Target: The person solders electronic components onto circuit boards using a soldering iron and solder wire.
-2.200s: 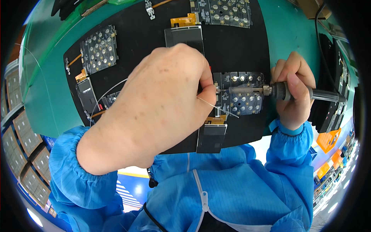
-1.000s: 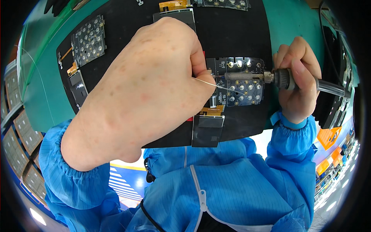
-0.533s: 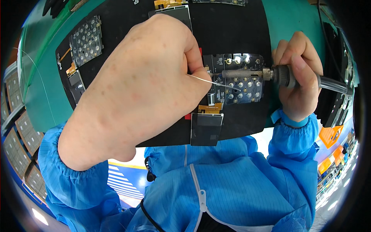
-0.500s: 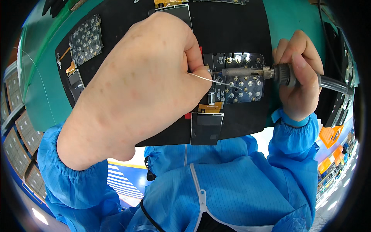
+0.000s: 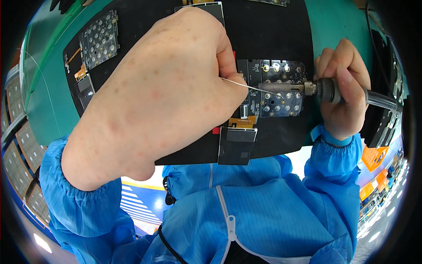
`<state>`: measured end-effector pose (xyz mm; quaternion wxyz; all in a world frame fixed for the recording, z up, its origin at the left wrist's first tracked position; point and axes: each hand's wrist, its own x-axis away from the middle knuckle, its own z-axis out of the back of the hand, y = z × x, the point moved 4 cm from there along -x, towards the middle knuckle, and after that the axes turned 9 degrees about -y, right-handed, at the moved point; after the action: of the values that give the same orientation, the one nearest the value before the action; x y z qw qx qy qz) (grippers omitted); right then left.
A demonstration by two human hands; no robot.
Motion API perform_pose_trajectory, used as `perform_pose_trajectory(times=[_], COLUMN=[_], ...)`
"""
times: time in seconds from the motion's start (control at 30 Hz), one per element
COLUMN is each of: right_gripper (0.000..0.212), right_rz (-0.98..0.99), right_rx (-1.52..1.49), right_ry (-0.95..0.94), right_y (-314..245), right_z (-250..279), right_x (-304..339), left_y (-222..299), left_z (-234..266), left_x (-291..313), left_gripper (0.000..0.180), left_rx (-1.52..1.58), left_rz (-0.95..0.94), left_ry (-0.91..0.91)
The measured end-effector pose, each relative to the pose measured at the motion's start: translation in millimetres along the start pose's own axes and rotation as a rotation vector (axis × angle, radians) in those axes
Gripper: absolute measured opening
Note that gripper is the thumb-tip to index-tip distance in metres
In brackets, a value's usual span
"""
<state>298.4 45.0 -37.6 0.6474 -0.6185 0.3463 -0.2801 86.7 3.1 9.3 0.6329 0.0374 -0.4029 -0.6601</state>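
My right hand (image 5: 345, 90) grips a soldering iron (image 5: 327, 89) with its fingers closed round the handle. The iron's metal barrel lies level above a dark keypad circuit board (image 5: 281, 108), pointing left. Closed in a pinch, my left hand (image 5: 176, 75) reaches over the board's left edge. A thin silvery solder wire (image 5: 250, 87) runs from its fingers to the right, passing below the barrel. My left fingers hide the board's left end, and the iron's very tip is hard to make out. An orange flex cable (image 5: 242, 122) joins the board to a small dark display (image 5: 237, 145).
The work lies on a black mat (image 5: 281, 136) over a green table surface (image 5: 323, 26). Another keypad board (image 5: 100, 39) with its display (image 5: 85, 90) lies far left. More boards (image 5: 389, 116) are stacked at the right. Another display (image 5: 215, 11) shows behind my left hand.
The board, mat and both hands appear slightly farther right. The iron's barrel sits a little lower over the board, and the solder wire a little higher. Both hands keep their grips.
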Motion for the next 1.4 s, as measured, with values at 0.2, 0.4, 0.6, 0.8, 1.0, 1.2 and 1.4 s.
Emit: perform_pose_trajectory(times=[0.2, 0.4, 0.6, 0.8, 1.0, 1.2, 1.4], right_gripper=[0.021, 0.024, 0.025, 0.025, 0.024, 0.023, 0.023], right_rz=[-0.032, -0.021, -0.044, -0.055, -0.058, -0.075, -0.068], right_rx=[-0.12, -0.132, -0.086, -0.041, -0.041, -0.053, -0.063], right_ry=[0.121, 0.1, 0.101, 0.119, 0.126, 0.107, 0.107], right_y=[-0.5, -9.7, -1.7, -0.7, -0.6, -1.3, -1.0], right_z=[7.7, 8.8, 2.8, 1.4, 0.9, 0.5, -0.7], right_x=[4.1, 7.5, 9.8, 8.7, 7.7, 7.3, 7.4], left_y=[-0.7, -6.9, -6.1, -3.5, -6.8, -6.4, -4.8], left_z=[-1.8, 5.2, 10.4, -5.8, -17.2, -19.1, -21.2], left_x=[-1.3, 1.4, 29.5, 44.7, 40.4, 36.6, 35.1], left_gripper=[0.006, 0.014, 0.013, 0.015, 0.017, 0.017, 0.018], left_rx=[0.241, 0.25, 0.311, 0.097, 0.025, -0.004, 0.007], left_rz=[0.3, 0.067, -0.295, -0.306, -0.308, -0.318, -0.332], left_ry=[-0.107, -0.198, 0.064, 0.188, 0.255, 0.273, 0.272])
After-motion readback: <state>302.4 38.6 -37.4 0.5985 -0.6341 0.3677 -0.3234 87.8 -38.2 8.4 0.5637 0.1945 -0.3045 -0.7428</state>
